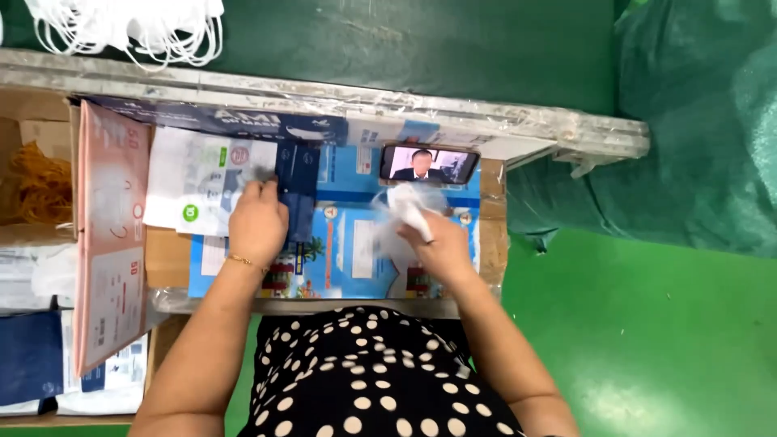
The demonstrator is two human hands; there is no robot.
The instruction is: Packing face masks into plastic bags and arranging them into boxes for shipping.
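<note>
My left hand (257, 220) rests on a dark blue folded item (298, 188) lying on the printed blue sheet (356, 251) that covers the work table, and its fingers grip the item's edge. My right hand (435, 243) is raised a little over the sheet and is closed around a crumpled clear plastic bag with something white in it (402, 208). A stack of white printed packets (194, 182) lies just left of my left hand.
A phone (427, 163) showing a video leans against the table's back rail (502, 121). A tall pink carton (109, 235) stands at the left, with a cardboard box of orange bands (34, 184) beyond it. White masks (129, 28) hang above; green floor (647, 340) lies to the right.
</note>
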